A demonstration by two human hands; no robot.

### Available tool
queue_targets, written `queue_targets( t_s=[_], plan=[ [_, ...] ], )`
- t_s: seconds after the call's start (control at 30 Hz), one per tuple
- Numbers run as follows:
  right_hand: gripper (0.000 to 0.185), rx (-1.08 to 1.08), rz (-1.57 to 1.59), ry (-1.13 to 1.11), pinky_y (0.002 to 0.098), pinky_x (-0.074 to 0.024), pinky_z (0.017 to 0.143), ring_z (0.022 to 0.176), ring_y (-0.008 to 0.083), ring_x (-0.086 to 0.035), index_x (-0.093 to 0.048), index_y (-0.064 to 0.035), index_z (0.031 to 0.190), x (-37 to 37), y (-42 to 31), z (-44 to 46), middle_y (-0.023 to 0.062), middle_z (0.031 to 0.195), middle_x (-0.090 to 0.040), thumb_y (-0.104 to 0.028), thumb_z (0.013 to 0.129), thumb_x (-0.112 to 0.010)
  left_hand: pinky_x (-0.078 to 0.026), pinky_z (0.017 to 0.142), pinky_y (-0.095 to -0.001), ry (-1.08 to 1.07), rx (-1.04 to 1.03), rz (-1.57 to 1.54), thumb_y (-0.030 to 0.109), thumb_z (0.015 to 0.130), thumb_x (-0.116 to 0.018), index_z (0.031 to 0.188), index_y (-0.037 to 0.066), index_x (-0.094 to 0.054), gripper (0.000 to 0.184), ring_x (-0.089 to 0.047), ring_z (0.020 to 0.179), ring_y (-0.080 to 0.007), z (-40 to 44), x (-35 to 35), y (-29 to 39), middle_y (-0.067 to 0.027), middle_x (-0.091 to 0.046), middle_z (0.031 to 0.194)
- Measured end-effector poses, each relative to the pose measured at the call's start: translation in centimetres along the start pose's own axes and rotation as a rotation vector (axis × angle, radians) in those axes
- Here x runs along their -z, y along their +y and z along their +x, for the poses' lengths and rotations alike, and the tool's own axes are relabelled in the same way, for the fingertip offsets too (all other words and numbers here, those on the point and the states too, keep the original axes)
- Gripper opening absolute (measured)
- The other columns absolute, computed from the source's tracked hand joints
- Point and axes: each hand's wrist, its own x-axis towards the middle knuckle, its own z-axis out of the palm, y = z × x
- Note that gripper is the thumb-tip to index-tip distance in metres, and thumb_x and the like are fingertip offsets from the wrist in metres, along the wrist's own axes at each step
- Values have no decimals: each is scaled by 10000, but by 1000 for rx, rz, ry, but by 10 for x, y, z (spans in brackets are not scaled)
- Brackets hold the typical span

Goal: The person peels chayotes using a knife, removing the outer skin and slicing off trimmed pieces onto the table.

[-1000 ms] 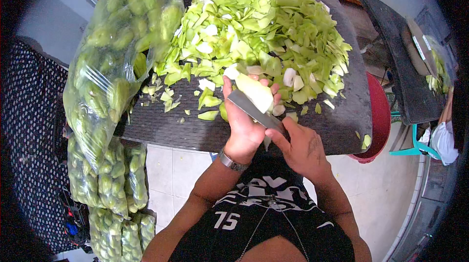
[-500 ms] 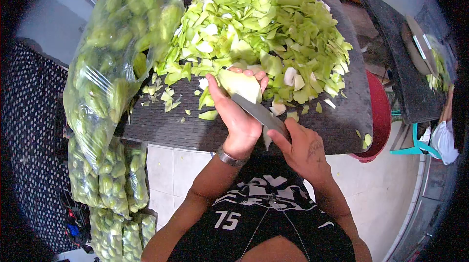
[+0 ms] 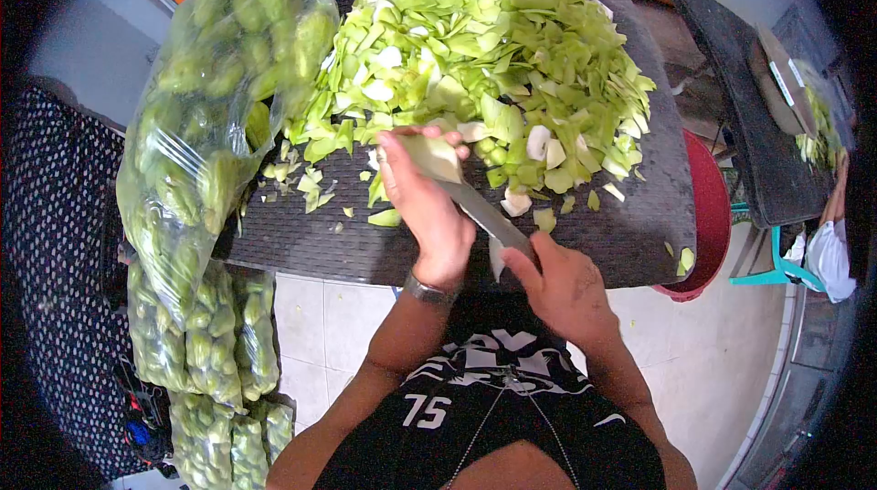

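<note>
In the head view, my left hand (image 3: 425, 202) is wrapped round a pale, peeled chayote (image 3: 433, 158) above the near part of the table. My right hand (image 3: 562, 284) grips a knife (image 3: 489, 213), whose handle is hidden in the fingers. The wide grey blade points up and left, and its tip end meets the lower side of the chayote. A whitish, pointed piece (image 3: 496, 259) hangs below the blade by my right fingers; what it is I cannot tell. Just beyond my hands lies a big heap of green peelings (image 3: 493, 52) with white bits among them.
A large clear bag of green chayotes (image 3: 210, 97) lies on the left of the dark woven table (image 3: 365, 248). More filled bags (image 3: 210, 335) stand below it. A red tub (image 3: 708, 216) sits right of the table. Another person's hand (image 3: 840, 175) shows by a second dark table (image 3: 758, 152).
My left hand has shifted slightly left and turned, so less of the chayote's pale face shows. The knife stays against it, and my right hand has moved slightly.
</note>
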Motion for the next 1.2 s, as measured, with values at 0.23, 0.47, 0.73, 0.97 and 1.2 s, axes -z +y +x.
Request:
queue_targets(
  t_s=[0.23,0.47,0.73,0.97,1.2],
  plan=[
    [288,-166,676,-263,353,-469,536,603,183,-601,-574,-92,1124,43,49,4,37,735,-594,-370,1072,-521,-527,918,-488,-127,429,-244,420,1041,-547,1060,6,-568,414,-624,969,-327,38,26,15,-138,-627,1021],
    [397,134,1169,-558,257,-371,435,538,101,-482,-542,-59,1215,48,57,10,29,759,-541,-203,897,-732,-543,966,-500,-176,687,-316,328,1014,-580,1089,-29,-602,366,-652,987,-343,26,31,5,-172,-659,1054],
    [398,79,1384,-269,280,-481,414,547,179,-617,-554,-10,1199,40,51,17,133,837,-632,-350,1000,-614,-564,923,-489,-179,707,-277,370,1016,-565,1095,-4,-601,384,-656,982,-335,23,38,5,-167,-666,1049],
    [611,-99,573,-76,251,-498,498,571,81,-549,-386,-205,1596,43,-1,13,51,812,-651,-62,1019,-527,-573,859,-468,-131,578,-296,467,1051,-471,1080,27,-621,466,-677,954,-302,19,20,6,-144,-683,1006],
    [605,-53,489,-53,389,-564,626,557,231,-671,-434,-281,1567,22,7,16,223,803,-715,-111,1005,-581,-572,850,-396,-85,416,-150,447,1048,-490,1045,38,-653,440,-708,881,-266,20,14,-2,-108,-716,926]
  ],
)
